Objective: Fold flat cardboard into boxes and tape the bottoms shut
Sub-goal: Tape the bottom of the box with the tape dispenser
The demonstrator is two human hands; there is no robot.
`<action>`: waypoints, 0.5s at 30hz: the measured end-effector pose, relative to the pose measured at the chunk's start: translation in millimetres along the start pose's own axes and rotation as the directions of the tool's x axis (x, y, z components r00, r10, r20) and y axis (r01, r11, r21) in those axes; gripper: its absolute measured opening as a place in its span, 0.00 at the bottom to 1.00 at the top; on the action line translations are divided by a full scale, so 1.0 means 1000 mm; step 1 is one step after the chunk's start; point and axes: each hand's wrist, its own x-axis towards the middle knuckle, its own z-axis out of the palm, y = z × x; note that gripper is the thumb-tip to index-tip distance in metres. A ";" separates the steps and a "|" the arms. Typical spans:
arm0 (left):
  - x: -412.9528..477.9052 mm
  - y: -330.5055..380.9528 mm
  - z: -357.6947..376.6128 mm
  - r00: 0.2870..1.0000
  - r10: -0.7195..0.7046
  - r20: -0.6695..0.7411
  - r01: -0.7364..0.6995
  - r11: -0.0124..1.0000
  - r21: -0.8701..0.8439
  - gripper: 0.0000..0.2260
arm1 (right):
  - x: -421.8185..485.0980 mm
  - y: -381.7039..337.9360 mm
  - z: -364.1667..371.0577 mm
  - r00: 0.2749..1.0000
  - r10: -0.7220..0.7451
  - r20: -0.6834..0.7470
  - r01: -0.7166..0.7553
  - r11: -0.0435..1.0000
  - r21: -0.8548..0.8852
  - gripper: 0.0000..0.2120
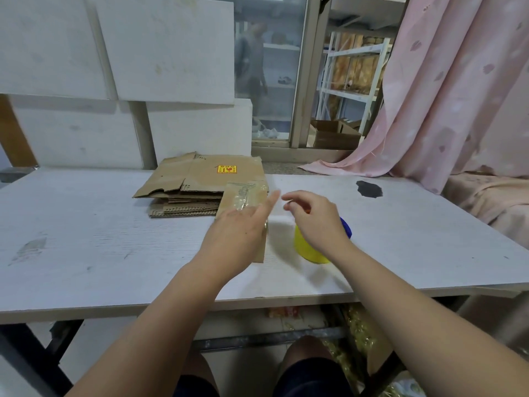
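Item: cardboard box, centre of frame, lying on the table; clear tape across its upper face.
Left hand: fingers straight, laid over the box's near part; nothing gripped.
Right hand: just right of the left, the two apart; fingers curled above a yellow and blue tape dispenser. Blurred, so I cannot tell whether it pinches anything.
Stack of flat cardboard: touching the box's left and far sides, yellow label on top.
Dark patch: on the tabletop, right of centre.
White boards: upper left.
Pink curtain: upper right.
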 end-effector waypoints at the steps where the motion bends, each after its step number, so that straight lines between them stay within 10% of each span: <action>1: 0.000 -0.001 0.000 0.999 -0.048 0.013 0.048 0.998 -0.036 0.38 | -0.008 -0.005 0.005 0.999 0.033 0.027 -0.035 0.995 0.089 0.13; 6: 0.002 -0.005 -0.004 0.990 -0.125 0.066 0.133 0.984 -0.118 0.35 | -0.042 -0.012 0.034 0.980 0.183 0.072 -0.196 0.882 0.429 0.21; 15: 0.000 -0.002 -0.006 0.988 -0.144 0.052 0.150 0.978 -0.142 0.33 | -0.066 -0.001 0.035 0.991 0.125 0.049 -0.133 0.965 0.227 0.24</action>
